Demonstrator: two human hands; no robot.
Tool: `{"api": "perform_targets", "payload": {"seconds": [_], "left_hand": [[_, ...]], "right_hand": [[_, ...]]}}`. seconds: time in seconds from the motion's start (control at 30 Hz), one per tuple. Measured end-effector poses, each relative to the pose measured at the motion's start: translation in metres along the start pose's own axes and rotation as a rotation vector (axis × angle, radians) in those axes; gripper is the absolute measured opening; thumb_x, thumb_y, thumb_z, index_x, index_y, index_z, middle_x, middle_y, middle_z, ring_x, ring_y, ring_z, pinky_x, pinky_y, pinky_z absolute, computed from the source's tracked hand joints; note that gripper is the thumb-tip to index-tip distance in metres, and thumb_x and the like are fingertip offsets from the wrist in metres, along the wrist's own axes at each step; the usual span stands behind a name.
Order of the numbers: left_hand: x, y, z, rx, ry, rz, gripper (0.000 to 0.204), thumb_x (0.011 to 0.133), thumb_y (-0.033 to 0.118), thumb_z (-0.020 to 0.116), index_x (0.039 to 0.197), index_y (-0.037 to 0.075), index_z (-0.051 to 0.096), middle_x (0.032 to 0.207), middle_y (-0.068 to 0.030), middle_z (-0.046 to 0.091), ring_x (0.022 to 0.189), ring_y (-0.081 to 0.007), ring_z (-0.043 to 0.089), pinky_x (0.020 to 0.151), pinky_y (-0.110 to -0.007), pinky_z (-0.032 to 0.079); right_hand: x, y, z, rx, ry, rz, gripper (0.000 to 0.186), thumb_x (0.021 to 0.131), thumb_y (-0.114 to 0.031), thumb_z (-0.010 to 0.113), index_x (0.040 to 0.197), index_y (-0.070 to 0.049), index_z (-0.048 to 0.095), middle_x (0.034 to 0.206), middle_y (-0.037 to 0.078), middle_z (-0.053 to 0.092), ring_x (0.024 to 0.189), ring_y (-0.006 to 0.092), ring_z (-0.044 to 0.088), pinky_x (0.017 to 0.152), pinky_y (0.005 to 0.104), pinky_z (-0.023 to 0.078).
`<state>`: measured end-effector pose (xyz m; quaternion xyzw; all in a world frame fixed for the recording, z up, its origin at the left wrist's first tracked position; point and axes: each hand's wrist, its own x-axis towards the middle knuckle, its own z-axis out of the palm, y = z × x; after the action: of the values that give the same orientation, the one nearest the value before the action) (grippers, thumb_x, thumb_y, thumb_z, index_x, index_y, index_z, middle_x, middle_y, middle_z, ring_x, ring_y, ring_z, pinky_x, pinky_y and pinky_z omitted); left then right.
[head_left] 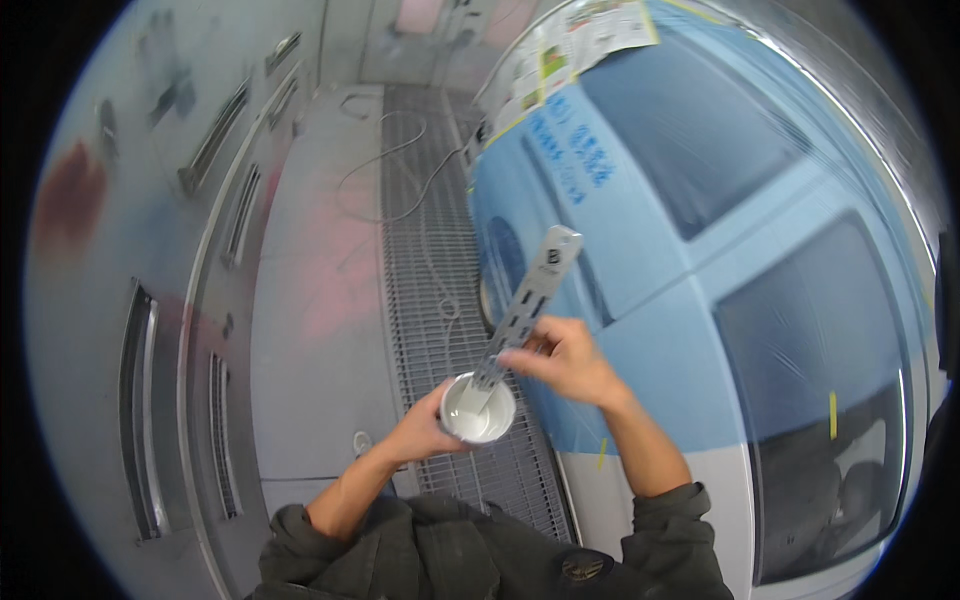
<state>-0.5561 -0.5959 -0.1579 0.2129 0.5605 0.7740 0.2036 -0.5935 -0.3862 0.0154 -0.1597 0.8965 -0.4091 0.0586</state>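
My left hand (430, 428) is wrapped around the side of a small white cup (506, 415) with pale, whitish liquid inside. A long flat grey mixing stick (540, 278), printed with dark markings and with a hole near its top, leans up and to the right out of the cup. Its lower end dips into the liquid. Between the thumb and fingers of my right hand (568, 362), the stick is gripped a little above the cup's rim. Both hands are in front of my body, beside the covered car.
To the right stands a car (640, 270) under bluish plastic film, with newspaper (585, 45) taped at its far end. Metal floor grating (430, 250) runs beside it. A pale hose (400, 215) lies looped over the floor. A paint-stained wall (150, 230) rises on the left.
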Motion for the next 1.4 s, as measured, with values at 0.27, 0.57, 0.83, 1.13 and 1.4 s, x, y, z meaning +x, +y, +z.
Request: {"api": "perform_targets", "payload": {"seconds": [0.27,0.57,0.83,1.13,1.4], "left_hand": [[0.087,0.078,-0.165,0.162,0.17,-0.039,0.086,0.062,0.007,0.087,0.14,0.007,0.051,0.129,-0.0041,0.061,0.121,-0.0181,0.057,0.107,-0.037,0.044],[0.257,0.076,-0.351,0.221,0.407,0.01,0.082,0.058,0.005,0.088,0.132,0.007,0.055,0.126,-0.0077,0.061,0.121,-0.0246,0.058,0.104,-0.038,0.046],[0.435,0.111,-0.486,0.421,0.599,0.095,0.08,0.06,0.005,0.089,0.132,0.008,0.054,0.127,-0.0115,0.059,0.122,-0.0305,0.056,0.104,-0.04,0.047],[0.633,0.12,-0.654,0.464,0.604,0.071,0.081,0.064,0.005,0.088,0.134,0.006,0.046,0.127,-0.0143,0.057,0.122,-0.0327,0.056,0.103,-0.041,0.047],[0.829,0.137,-0.802,0.43,0.315,0.044,0.089,0.063,0.009,0.089,0.138,0.005,0.042,0.132,-0.0194,0.05,0.128,-0.0359,0.048,0.108,-0.044,0.041]], "right_hand": [[0.197,-0.046,-0.005,0.003,0.015,-0.468,0.014,0.081,-0.009,0.08,0.09,-0.001,0.073,0.076,0.01,0.071,0.061,0.0174,0.065,0.055,0.0299,0.049],[0.421,0.01,0.026,-0.053,0.065,-0.472,0.013,0.083,-0.009,0.077,0.091,0.001,0.074,0.077,0.012,0.07,0.066,0.025,0.065,0.061,0.0356,0.05],[0.663,0.052,-0.017,-0.085,0.096,-0.568,0.015,0.086,-0.006,0.075,0.098,0.003,0.073,0.073,0.009,0.068,0.057,0.0168,0.062,0.054,0.0294,0.048],[0.898,0.095,-0.042,-0.028,0.26,-0.4,0.013,0.09,-0.006,0.071,0.099,0.004,0.072,0.071,0.009,0.068,0.055,0.0146,0.061,0.053,0.0284,0.048],[1.079,0.143,-0.06,0.228,0.582,-0.08,0.011,0.093,-0.005,0.069,0.09,0.003,0.063,0.064,0.007,0.065,0.054,0.013,0.061,0.051,0.0274,0.048]]}}
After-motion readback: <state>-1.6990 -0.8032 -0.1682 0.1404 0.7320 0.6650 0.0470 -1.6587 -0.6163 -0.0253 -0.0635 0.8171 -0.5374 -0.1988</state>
